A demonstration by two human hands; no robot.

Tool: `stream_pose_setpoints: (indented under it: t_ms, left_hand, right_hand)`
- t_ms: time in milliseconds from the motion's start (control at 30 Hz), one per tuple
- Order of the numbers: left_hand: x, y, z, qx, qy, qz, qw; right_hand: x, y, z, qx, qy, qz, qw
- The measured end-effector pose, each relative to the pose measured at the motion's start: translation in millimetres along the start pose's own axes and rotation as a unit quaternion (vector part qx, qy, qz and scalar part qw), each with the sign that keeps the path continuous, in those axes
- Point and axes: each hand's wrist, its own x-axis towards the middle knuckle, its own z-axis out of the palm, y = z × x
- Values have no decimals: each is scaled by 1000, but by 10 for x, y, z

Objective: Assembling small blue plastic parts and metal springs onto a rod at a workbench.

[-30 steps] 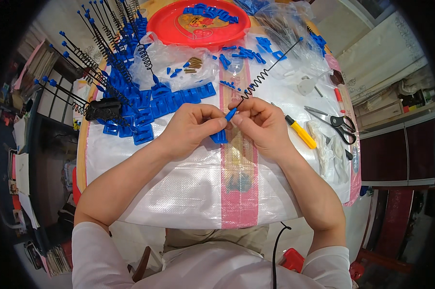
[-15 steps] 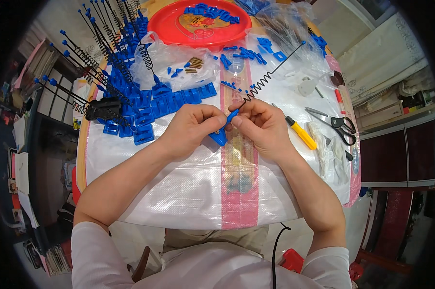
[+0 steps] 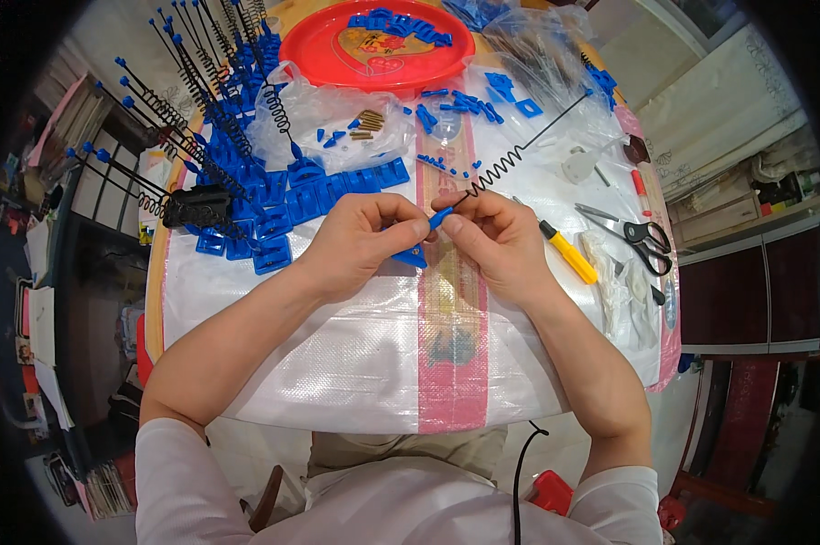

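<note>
Over the middle of the table my two hands almost meet. My left hand [image 3: 369, 238] is closed around a blue plastic base [image 3: 411, 257], largely hidden behind the fingers. A blue tapered sleeve [image 3: 440, 217] sticks out between both hands. With thumb and fingers my right hand [image 3: 492, 238] pinches the lower end of a black coiled spring rod [image 3: 496, 172], beside the sleeve. The rod slants up to the right and ends in a small blue tip [image 3: 588, 92]. Whether the rod sits inside the sleeve is hidden by my fingers.
At left stand several finished blue bases with spring rods [image 3: 214, 154]. A red tray [image 3: 305, 64] with blue parts is at the back. Brass pins [image 3: 366, 123] lie on a plastic bag. To the right are a yellow-handled screwdriver [image 3: 573, 259], scissors [image 3: 648, 241] and a red marker [image 3: 639, 182].
The spring rod has tilted lower to the right, its tip moving right and slightly down. The blue sleeve has turned a little with it. Both hands stay nearly in place.
</note>
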Motion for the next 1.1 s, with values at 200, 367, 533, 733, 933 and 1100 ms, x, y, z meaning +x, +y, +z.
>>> stream_pose_setpoints:
  t_ms: [200, 367, 533, 733, 933, 1100]
  left_hand:
    - [-12, 2, -15, -13, 8, -11, 1000]
    - [0, -17, -1, -23, 12, -4, 1000]
    - [1, -33, 0, -16, 16, 5, 1000]
    - [-2, -41, 23, -7, 42, 6, 999]
    - [-21, -53, 51, 26, 44, 7, 999]
    - [-9, -105, 53, 57, 37, 30, 997]
  right_hand:
    - [-5, -56, 8, 0, -2, 14, 1000]
    - [-1, 65, -13, -28, 3, -24, 999]
    - [7, 112, -22, -48, 15, -31, 998]
    - [1, 41, 10, -34, 19, -20, 999]
    - [-16, -41, 11, -30, 12, 2, 999]
    - [-10, 33, -18, -35, -5, -12, 999]
